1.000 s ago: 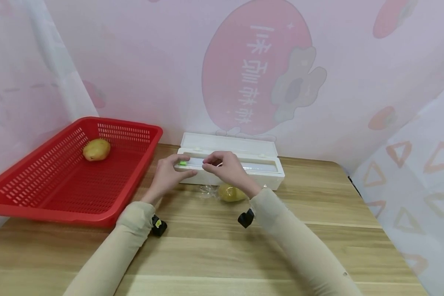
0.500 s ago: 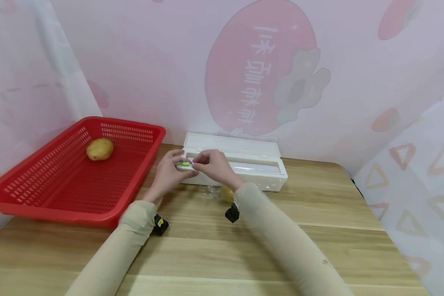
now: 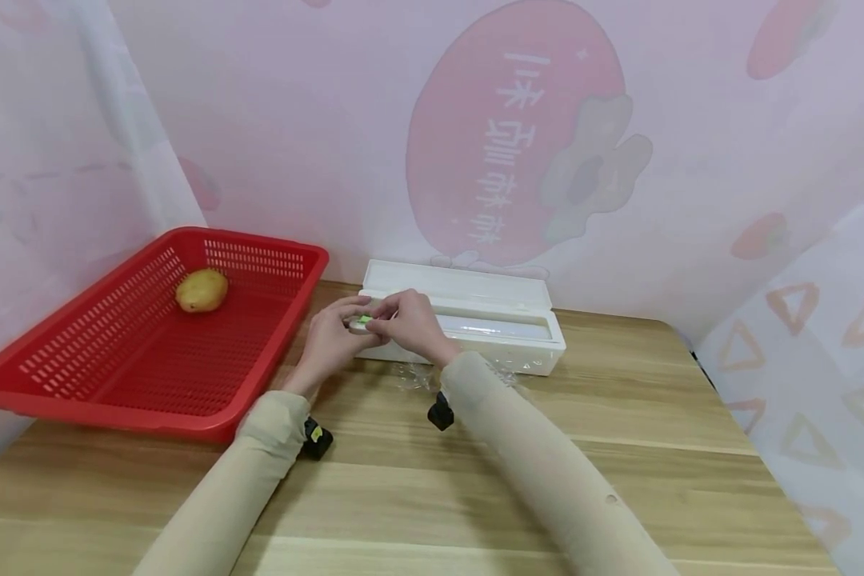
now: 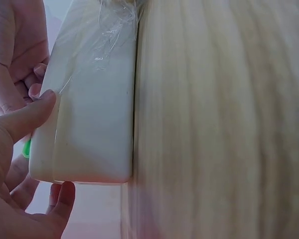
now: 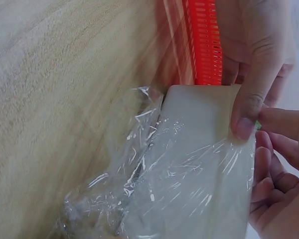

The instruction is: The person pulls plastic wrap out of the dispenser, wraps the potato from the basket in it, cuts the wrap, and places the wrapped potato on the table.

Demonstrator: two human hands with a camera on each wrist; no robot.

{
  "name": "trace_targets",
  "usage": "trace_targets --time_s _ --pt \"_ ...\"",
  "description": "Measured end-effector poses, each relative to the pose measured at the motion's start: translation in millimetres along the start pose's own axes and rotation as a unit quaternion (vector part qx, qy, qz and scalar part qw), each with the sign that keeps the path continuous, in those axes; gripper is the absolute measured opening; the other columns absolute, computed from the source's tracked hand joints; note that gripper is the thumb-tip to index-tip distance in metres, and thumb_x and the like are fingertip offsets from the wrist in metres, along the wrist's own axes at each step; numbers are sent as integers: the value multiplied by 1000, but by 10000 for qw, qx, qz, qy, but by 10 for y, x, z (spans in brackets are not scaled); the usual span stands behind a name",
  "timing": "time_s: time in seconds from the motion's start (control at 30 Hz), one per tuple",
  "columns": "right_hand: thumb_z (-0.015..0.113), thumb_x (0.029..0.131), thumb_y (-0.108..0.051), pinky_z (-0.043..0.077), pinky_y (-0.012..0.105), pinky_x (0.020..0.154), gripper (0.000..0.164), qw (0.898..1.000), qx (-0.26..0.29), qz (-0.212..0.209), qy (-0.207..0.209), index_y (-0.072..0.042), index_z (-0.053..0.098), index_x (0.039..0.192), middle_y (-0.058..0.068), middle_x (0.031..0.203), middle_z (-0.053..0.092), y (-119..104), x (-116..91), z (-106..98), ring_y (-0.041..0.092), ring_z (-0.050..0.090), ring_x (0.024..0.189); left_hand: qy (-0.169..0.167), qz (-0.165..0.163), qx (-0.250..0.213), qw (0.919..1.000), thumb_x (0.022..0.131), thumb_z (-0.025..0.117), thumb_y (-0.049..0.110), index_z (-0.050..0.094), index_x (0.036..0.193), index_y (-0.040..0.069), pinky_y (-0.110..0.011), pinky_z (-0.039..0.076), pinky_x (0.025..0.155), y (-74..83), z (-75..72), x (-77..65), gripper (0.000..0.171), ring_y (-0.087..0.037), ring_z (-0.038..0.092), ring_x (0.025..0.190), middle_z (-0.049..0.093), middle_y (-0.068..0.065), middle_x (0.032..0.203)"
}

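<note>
A long white cling film dispenser box stands with its lid raised and a film roll inside. My left hand grips the box's left end, its thumb on the front face in the left wrist view. The right hand pinches a small green slide cutter at that same end. Only a sliver of the cutter shows in the left wrist view. Crumpled clear film lies against the front of the box. My right forearm hides the film-wrapped potato.
A red plastic basket stands at the left of the wooden table, with one bare potato in it. Directly behind the box rises a printed pink-and-white wall covering. The table's right edge slopes away beyond the box.
My right hand has moved left along the box to the green cutter, and its forearm now covers the wrapped potato. The left hand stays at the box's left end.
</note>
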State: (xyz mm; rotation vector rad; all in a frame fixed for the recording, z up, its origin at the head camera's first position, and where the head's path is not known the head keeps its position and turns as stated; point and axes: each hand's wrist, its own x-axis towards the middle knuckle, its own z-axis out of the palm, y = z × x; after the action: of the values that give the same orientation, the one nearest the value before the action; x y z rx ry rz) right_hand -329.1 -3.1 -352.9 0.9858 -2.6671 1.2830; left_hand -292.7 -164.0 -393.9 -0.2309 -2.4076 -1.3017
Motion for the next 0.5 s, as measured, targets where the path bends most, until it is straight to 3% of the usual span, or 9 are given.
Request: trace_targets --time_s 0.27,0.5 --pt "76 88 -14 43 23 50 10 9997 -219 29 -90 -7 75 81 -2 71 64 -2 28 13 12 52 60 -30 -129 161 9998 72 91 26 79 99 10 -42 47 89 5 -24 14 33 -22 59 115 68 -1 120" --pt "76 87 -14 41 22 55 8 9982 -510 -54 -311 -7 74 83 -2 69 63 23 58 -15 10 52 61 -219 244 408 9986 72 90 24 78 99 6 -44 48 90 -18 -51 42 35 -26 58 116 67 -6 120"
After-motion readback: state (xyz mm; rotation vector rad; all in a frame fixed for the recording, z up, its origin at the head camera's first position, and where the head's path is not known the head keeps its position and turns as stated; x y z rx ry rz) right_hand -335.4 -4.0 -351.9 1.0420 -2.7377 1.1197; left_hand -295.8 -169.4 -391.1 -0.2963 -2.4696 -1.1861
